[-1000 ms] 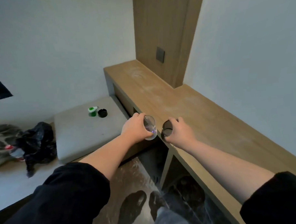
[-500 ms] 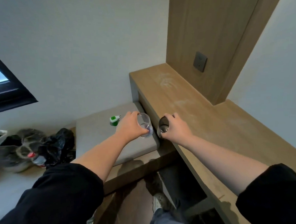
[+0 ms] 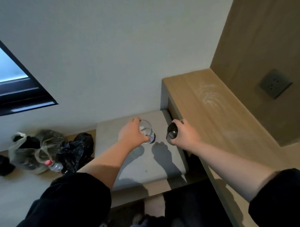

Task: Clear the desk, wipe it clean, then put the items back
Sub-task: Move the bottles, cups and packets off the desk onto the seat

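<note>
Both hands (image 3: 132, 133) reach forward, gripping glasses (image 3: 145, 130).

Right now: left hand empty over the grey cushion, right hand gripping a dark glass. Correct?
No. Head view: the left hand grips a clear glass over the grey cushion, not empty. The right hand does grip a dark glass.
</note>
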The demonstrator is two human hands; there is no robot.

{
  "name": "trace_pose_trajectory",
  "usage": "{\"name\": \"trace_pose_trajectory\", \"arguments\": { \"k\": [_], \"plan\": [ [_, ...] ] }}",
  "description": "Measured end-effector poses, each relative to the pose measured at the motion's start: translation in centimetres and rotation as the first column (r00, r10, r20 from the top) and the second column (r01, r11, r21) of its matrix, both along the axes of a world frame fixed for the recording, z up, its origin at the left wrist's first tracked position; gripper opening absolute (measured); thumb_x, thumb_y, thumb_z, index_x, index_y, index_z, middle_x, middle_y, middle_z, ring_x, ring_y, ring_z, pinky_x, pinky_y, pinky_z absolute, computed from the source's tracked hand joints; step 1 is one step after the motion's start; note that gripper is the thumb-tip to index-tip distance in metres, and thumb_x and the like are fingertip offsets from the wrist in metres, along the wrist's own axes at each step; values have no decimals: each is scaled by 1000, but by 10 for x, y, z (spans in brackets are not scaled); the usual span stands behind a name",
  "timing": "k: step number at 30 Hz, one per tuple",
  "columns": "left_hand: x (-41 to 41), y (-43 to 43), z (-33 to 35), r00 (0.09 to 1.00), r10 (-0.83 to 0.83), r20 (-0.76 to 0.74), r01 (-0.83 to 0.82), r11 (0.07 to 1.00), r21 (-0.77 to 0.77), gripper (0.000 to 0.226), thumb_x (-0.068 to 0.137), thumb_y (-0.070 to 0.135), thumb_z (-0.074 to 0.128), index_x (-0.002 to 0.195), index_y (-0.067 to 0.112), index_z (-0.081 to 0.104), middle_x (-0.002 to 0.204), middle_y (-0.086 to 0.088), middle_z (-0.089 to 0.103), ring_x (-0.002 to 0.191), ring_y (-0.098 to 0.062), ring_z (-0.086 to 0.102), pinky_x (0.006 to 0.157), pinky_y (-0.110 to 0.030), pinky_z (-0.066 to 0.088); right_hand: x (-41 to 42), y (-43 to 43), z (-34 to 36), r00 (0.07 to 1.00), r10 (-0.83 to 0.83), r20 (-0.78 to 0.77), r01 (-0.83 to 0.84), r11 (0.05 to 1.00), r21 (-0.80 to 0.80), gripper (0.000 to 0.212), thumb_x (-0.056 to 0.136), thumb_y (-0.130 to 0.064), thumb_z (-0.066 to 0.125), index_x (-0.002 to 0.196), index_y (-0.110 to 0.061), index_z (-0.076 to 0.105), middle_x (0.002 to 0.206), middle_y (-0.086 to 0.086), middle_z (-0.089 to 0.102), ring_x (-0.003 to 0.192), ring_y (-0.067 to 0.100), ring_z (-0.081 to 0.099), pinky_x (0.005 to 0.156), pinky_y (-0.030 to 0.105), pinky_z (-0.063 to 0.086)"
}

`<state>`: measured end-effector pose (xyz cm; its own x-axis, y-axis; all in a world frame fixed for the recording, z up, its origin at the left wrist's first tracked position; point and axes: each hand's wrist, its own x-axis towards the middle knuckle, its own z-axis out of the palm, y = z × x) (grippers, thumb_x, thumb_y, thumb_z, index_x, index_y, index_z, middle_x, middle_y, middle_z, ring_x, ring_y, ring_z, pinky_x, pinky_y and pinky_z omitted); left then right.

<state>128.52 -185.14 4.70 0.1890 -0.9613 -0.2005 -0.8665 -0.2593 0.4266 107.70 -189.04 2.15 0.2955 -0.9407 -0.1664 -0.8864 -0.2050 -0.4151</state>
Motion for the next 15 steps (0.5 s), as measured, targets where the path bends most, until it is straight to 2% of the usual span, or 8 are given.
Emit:
{"name": "trace_pose_trajectory", "arguments": {
  "k": [4, 8, 11, 15],
  "plan": [
    [65, -32, -24, 1000, 22, 9, -22, 998, 56, 76, 73, 37, 78, 137, 15, 43, 132, -5, 51, 115, -29, 56, 94, -38, 48, 53, -39, -13, 1000, 21, -21, -21, 1000, 20, 64, 75, -41, 71, 129, -22, 43, 126, 5, 41, 103, 28, 56, 80, 37, 52],
    [122, -74, -49, 999, 48, -24, -44, 991, 128, 78, 75, 39, 78, 138, 12, 42, 133, -7, 48, 120, -29, 53, 101, -38, 43, 98, -75, -30, 999, -24, -24, 25, 999, 33, 69, 77, -41, 72, 135, -21, 39, 130, 5, 39, 106, 27, 55, 81, 37, 52],
    [154, -101, -79, 997, 60, -44, -58, 997, 49, 69, 71, 39, 80, 126, 9, 52, 121, -9, 56, 114, -30, 55, 97, -39, 45, 123, -100, -51, 997, -55, -49, 58, 997, 51, 71, 78, -40, 72, 137, -21, 37, 132, 6, 38, 108, 27, 55, 81, 37, 52],
    [182, -138, -119, 992, 98, -78, -83, 981, 173, 74, 76, 39, 77, 136, 14, 44, 132, -8, 49, 116, -31, 55, 95, -39, 46, 142, -136, -81, 989, -127, -71, 134, 985, 109, 76, 77, -38, 75, 140, -20, 36, 135, 7, 37, 111, 29, 54, 83, 38, 51]
  ]
}}
